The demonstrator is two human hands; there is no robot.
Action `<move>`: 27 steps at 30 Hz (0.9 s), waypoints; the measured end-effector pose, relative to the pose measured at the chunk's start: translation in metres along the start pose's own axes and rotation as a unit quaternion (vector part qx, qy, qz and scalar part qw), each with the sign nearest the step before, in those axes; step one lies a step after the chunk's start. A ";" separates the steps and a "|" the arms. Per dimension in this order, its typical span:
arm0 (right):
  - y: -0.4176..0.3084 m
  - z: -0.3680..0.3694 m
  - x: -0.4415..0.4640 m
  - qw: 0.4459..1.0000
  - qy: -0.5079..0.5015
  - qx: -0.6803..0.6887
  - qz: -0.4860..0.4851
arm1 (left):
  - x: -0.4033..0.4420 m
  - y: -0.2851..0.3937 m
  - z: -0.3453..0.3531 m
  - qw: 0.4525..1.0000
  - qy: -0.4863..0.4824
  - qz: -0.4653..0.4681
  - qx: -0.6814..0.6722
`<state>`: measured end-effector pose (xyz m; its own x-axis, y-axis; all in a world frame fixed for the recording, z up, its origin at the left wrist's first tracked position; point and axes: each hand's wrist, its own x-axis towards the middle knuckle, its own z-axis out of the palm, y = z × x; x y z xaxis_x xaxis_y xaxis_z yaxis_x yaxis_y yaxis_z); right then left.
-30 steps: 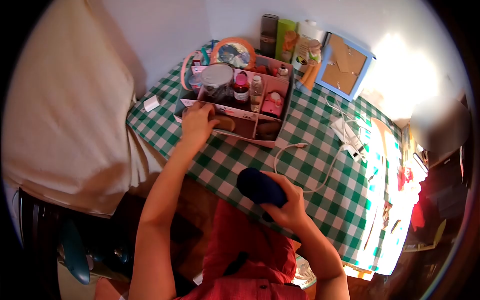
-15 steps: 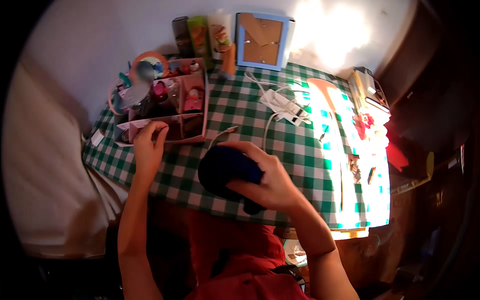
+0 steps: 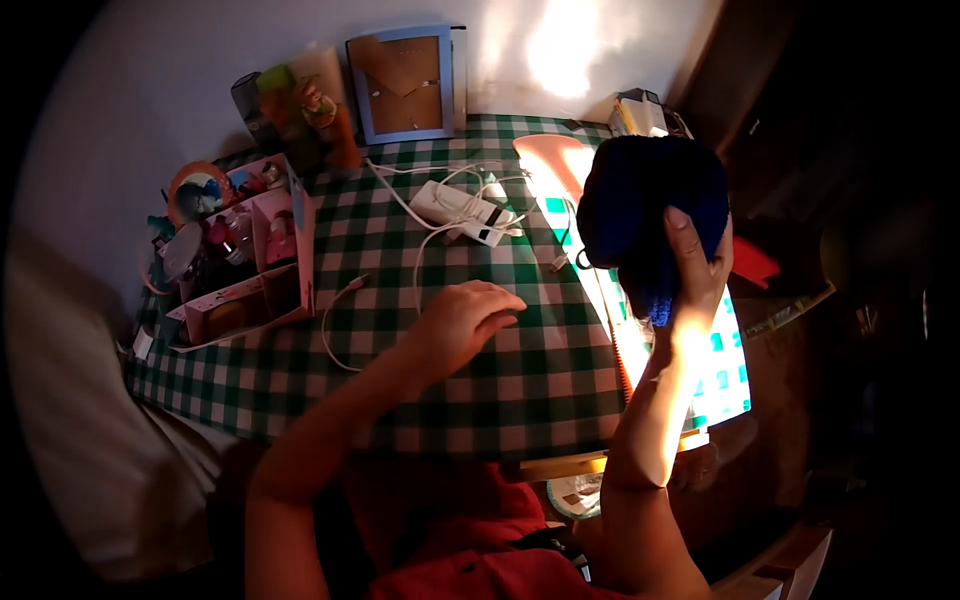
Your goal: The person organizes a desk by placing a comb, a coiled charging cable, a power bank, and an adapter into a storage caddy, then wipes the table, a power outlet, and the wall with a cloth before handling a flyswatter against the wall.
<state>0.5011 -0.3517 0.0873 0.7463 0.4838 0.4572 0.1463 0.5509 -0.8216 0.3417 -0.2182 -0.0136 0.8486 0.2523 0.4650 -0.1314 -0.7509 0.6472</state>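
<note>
My right hand (image 3: 700,255) grips a dark blue, soft, rounded fabric bundle (image 3: 645,200), thumb across its front, raised above the sunlit right side of the table. A small dark loop sticks out at the bundle's left edge. Over the middle of the table is my left hand (image 3: 470,318), fingers loosely bent, thumb apart, with nothing visible in it. A white power strip (image 3: 462,212) with tangled white cables lies beyond that hand. To its left, a white cable end (image 3: 357,283) rests on the green-and-white checked tablecloth (image 3: 500,385).
A pink divided box (image 3: 303,240) full of small bottles and cosmetics stands at the left. Along the wall are several upright containers (image 3: 268,110) and a blue picture frame (image 3: 444,90) seen from behind. A peach-coloured flat object (image 3: 550,158) lies in the sunlight.
My right hand has carried the dark blue bundle up and to the right. My left hand has left the pink box and moved to mid-table. The view has shifted to the right.
</note>
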 end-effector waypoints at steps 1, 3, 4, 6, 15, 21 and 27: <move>-0.003 -0.006 0.002 1.000 0.006 -0.003 -0.006 | 0.006 0.002 0.008 1.000 -0.002 0.003 -0.003; -0.004 -0.015 0.000 0.999 -0.012 -0.038 0.037 | 0.015 0.008 0.019 0.999 -0.017 -0.038 0.007; 0.003 -0.017 -0.003 0.996 -0.012 -0.076 0.037 | 0.016 0.006 0.024 0.999 -0.005 -0.031 0.031; 0.012 -0.018 -0.009 0.990 -0.053 -0.123 0.045 | 0.015 0.002 0.023 0.997 -0.002 -0.053 0.055; 0.033 -0.021 -0.010 0.997 -0.030 -0.053 0.055 | 0.029 -0.003 0.014 0.994 0.027 -0.050 0.098; 0.030 -0.030 -0.009 0.984 0.002 -0.142 0.110 | 0.025 -0.009 0.017 0.990 0.081 -0.063 0.099; 0.041 -0.044 -0.004 0.965 -0.005 -0.228 0.129 | 0.025 -0.026 -0.012 0.966 0.175 -0.101 0.164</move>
<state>0.5331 -0.3611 0.0371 0.7900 0.5726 0.2190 0.2291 0.0557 -0.9718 0.3600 -0.1848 -0.0110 0.6073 0.5617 0.5618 0.2372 -0.8031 0.5465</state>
